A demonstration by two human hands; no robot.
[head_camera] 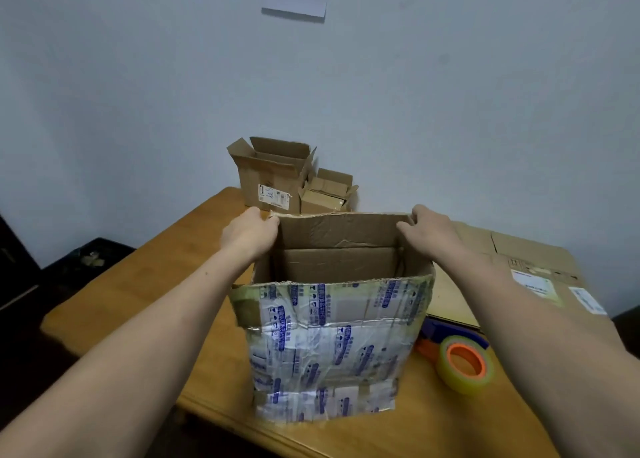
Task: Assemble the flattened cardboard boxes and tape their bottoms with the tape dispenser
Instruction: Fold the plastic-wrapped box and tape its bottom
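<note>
Cardboard box (332, 336) gripped by left hand (251, 234), right hand (427, 230), two boxes (273, 177) (327, 196) behind, one tape dispenser (460, 357)

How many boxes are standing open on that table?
3: the taped box up front, a medium box by the wall, a small box beside it. Others may hide behind.

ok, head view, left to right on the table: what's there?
Big open box → small open box → tape dispenser. Left out: the taped box and the flat cardboard, which overlap these.
</note>
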